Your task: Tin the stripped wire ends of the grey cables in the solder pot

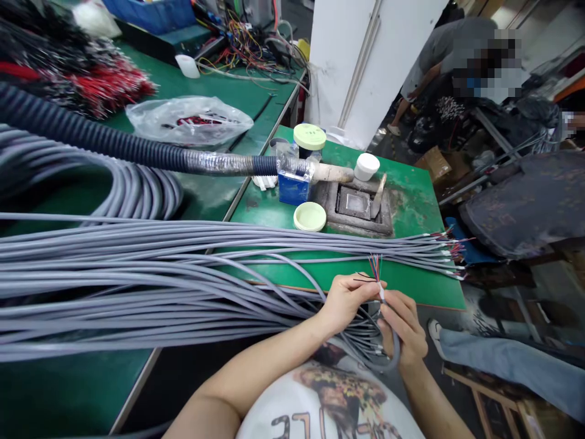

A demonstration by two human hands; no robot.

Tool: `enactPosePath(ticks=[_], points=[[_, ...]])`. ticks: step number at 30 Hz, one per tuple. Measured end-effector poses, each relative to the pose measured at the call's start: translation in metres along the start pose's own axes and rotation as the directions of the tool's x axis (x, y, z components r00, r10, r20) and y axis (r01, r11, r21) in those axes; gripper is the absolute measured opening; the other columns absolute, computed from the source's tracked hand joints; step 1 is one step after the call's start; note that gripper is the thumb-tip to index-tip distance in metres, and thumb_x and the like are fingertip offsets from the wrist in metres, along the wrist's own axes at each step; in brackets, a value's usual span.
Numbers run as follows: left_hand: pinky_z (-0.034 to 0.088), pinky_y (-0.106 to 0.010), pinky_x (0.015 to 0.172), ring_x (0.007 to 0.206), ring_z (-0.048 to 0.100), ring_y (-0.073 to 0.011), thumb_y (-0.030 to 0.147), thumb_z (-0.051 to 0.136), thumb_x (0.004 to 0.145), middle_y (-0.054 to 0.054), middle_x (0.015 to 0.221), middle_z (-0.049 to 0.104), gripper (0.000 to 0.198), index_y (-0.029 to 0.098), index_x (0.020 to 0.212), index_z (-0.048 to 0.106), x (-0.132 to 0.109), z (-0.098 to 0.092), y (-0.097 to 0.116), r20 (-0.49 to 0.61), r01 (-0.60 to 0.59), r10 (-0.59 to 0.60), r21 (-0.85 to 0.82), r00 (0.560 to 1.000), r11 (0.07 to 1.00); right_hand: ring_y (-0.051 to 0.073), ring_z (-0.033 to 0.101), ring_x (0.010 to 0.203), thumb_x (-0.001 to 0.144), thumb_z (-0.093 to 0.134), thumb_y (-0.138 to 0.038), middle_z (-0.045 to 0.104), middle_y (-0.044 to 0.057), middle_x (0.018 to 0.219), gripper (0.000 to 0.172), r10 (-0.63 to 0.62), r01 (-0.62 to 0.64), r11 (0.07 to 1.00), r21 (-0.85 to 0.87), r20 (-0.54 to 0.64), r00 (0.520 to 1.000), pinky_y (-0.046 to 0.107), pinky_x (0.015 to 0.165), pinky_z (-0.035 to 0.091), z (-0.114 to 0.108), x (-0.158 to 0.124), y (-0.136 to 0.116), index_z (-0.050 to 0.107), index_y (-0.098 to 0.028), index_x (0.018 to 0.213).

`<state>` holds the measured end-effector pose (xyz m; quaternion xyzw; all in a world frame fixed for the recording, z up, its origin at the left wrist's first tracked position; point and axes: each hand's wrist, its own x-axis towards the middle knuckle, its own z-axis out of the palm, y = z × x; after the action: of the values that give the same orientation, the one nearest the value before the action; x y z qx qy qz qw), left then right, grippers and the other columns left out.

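Close to my body, my right hand (404,326) grips a grey multi-core cable (395,350) just below its stripped end. Thin coloured wires (375,266), red, blue and others, fan upward from that end, above a white wrap (382,292). With thumb and finger together, my left hand (345,302) pinches at the base of these wires, where dark strands stick out to the left. Exactly which strands it holds is hidden by the fingers. Behind my hands, a bundle of finished-looking grey cables (274,238) lies across the green bench (411,286), its wire ends at the right edge.
More grey cables (159,305) run from the left and hang by my lap. A soldering pot (356,202) stands behind, beneath a black ribbed hose (137,149). Nearby are a green lid (309,216) and a white jar (366,166). People are at the right.
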<state>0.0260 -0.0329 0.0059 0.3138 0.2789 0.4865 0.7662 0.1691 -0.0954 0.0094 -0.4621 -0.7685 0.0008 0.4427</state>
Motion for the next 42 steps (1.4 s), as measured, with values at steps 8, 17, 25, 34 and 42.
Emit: enactPosePath(ticks=[8,17,25,34,42], points=[[0.056,-0.029,0.069,0.070,0.067,-0.0171,0.036,0.075,0.070,-0.008,0.078,0.073,0.025,0.012,0.066,0.074,-0.001,0.000,-0.001,-0.036,0.024,-0.023,0.009,0.999,1.000,0.031,0.064,0.101,0.079,0.057,-0.015,0.067,0.006,0.116,0.053,0.053,-0.051,0.992,0.116,-0.019,0.998,0.058,0.075,0.055,0.006,-0.009,0.003,0.056,-0.037,0.127],[0.056,-0.028,0.069,0.067,0.067,-0.0151,0.033,0.076,0.069,-0.008,0.080,0.073,0.023,0.011,0.066,0.074,-0.002,-0.002,-0.003,-0.049,0.047,-0.049,-0.055,0.998,0.997,0.031,0.065,0.101,0.080,0.056,-0.014,0.067,0.007,0.117,0.051,0.058,-0.055,0.987,0.153,-0.013,0.998,0.058,0.079,0.054,0.009,-0.006,0.002,0.057,-0.036,0.126],[0.054,-0.023,0.065,0.062,0.064,-0.0112,0.030,0.075,0.070,-0.004,0.071,0.072,0.018,0.013,0.067,0.074,0.000,-0.005,-0.007,-0.068,0.078,-0.087,-0.136,0.994,0.988,0.028,0.064,0.101,0.083,0.057,-0.011,0.065,0.011,0.119,0.042,0.022,-0.020,0.983,0.185,-0.010,1.000,0.053,0.082,0.053,0.011,-0.004,0.003,0.060,-0.026,0.123],[0.048,-0.022,0.062,0.056,0.060,-0.0094,0.033,0.078,0.066,-0.002,0.062,0.069,0.022,0.013,0.061,0.070,-0.001,-0.004,-0.003,-0.095,0.100,-0.118,-0.175,0.988,0.980,0.028,0.060,0.105,0.083,0.057,-0.008,0.063,0.011,0.122,0.046,0.030,-0.033,0.970,0.241,0.016,0.999,0.053,0.086,0.050,0.012,0.000,0.000,0.058,-0.026,0.125],[0.041,-0.021,0.058,0.054,0.055,-0.0087,0.037,0.081,0.061,-0.001,0.055,0.063,0.032,0.012,0.055,0.063,-0.002,0.000,0.001,-0.078,0.123,-0.146,-0.240,0.986,0.963,0.029,0.060,0.107,0.082,0.057,-0.007,0.062,0.012,0.124,0.047,0.015,-0.022,0.964,0.265,0.027,1.000,0.054,0.087,0.049,0.011,-0.004,0.001,0.058,-0.024,0.126]])
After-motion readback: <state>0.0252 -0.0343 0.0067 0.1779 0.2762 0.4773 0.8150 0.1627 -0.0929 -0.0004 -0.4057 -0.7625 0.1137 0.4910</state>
